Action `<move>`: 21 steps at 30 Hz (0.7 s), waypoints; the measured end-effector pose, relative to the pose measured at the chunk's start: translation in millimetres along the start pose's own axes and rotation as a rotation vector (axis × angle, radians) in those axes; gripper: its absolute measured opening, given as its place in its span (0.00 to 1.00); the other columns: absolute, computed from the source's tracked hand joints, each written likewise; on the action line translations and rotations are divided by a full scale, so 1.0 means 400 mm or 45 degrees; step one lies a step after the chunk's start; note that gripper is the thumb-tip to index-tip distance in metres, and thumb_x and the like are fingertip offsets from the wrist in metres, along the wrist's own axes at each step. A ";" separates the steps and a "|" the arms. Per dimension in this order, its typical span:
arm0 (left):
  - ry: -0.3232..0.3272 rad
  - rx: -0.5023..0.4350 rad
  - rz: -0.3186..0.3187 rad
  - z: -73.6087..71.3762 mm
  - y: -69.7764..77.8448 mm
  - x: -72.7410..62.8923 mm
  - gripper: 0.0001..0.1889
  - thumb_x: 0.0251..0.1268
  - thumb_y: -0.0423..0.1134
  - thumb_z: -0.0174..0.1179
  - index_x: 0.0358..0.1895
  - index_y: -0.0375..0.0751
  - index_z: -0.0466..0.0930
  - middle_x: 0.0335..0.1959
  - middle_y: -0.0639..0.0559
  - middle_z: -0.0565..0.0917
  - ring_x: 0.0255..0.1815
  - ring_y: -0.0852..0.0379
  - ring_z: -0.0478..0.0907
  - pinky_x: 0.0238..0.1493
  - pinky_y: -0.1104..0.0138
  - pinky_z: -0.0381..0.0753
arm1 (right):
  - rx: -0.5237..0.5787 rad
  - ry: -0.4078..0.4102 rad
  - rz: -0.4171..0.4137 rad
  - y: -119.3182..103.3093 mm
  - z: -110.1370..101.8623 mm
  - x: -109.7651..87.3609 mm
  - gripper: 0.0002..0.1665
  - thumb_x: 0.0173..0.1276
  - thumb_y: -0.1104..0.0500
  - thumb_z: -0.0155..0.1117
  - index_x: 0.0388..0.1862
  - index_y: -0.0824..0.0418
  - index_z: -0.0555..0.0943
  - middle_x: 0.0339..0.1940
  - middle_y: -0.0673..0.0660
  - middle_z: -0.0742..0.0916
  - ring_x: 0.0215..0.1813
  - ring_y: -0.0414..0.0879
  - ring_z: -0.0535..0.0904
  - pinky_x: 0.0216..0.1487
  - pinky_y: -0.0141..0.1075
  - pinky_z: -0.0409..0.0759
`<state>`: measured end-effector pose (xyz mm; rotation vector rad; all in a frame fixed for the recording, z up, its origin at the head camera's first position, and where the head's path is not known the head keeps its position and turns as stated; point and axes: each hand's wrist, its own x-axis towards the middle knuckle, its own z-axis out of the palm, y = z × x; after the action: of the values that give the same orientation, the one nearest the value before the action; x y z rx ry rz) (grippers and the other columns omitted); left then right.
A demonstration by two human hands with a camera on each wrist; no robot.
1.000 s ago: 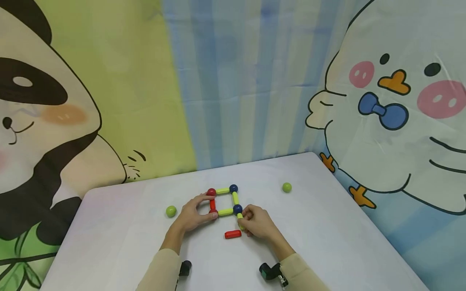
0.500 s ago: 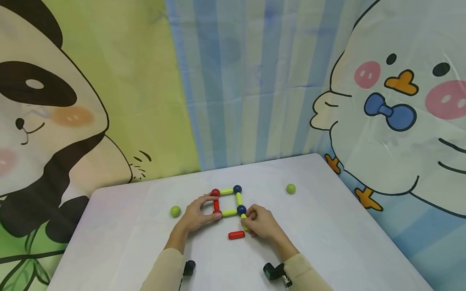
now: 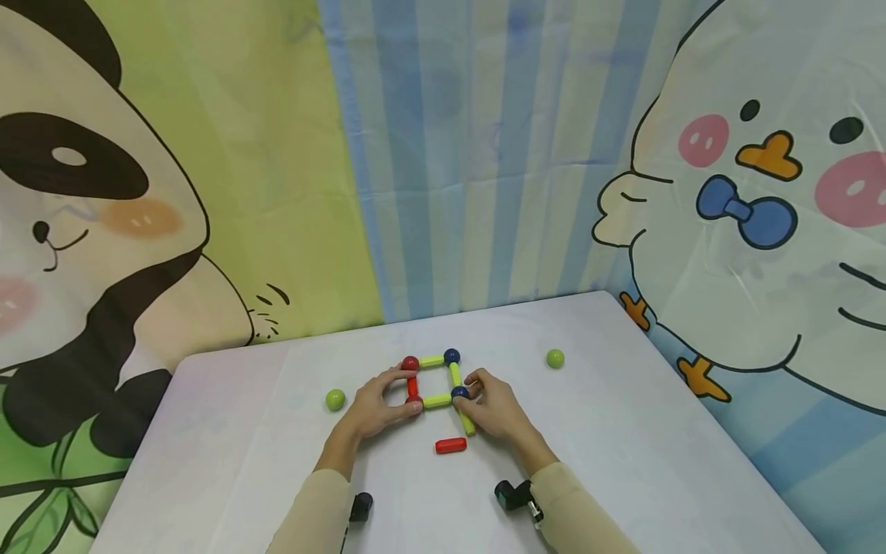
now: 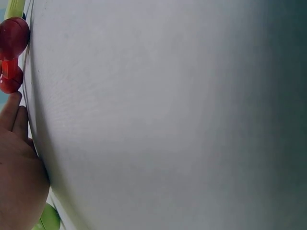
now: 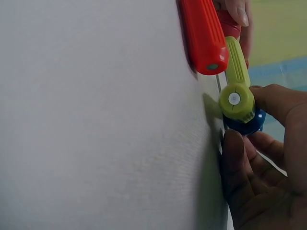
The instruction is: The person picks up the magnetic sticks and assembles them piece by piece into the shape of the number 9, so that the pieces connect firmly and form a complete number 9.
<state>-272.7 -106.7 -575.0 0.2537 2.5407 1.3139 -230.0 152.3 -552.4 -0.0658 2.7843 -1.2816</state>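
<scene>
A square of magnetic rods and balls lies on the table, with two red balls on its left side and two blue on its right. My left hand holds the left side, thumb on the near red ball, a finger at the far red ball. My right hand pinches the near blue ball between thumb and finger. From that ball a yellow-green rod sticks out toward me, its free end facing the right wrist camera. A loose red rod lies just left of it.
One green ball sits left of my left hand, and another green ball lies at the far right. Behind the white table hangs a printed cloth. A small black device is at my right wrist.
My right hand has moved from the protruding yellow-green rod up to the near blue ball, uncovering the rod. My left hand stays at the red side. The whole view has shifted slightly.
</scene>
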 end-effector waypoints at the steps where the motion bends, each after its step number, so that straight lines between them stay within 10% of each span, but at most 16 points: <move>1: -0.001 -0.001 -0.003 0.001 -0.001 -0.001 0.36 0.53 0.59 0.76 0.68 0.69 0.76 0.82 0.49 0.62 0.82 0.39 0.54 0.73 0.34 0.57 | 0.004 -0.013 0.000 0.001 0.000 0.002 0.24 0.69 0.48 0.71 0.57 0.58 0.77 0.42 0.53 0.83 0.34 0.43 0.76 0.33 0.34 0.76; 21: 0.001 0.074 0.042 -0.003 0.016 0.002 0.35 0.59 0.60 0.72 0.71 0.67 0.74 0.82 0.50 0.61 0.83 0.39 0.53 0.75 0.34 0.54 | 0.072 -0.101 0.066 0.010 -0.007 0.027 0.28 0.69 0.47 0.71 0.62 0.56 0.76 0.46 0.53 0.82 0.31 0.44 0.76 0.32 0.36 0.77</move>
<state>-273.6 -103.7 -569.4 0.3077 2.5889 1.2537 -240.9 156.3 -554.0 -0.0404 2.6638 -1.3151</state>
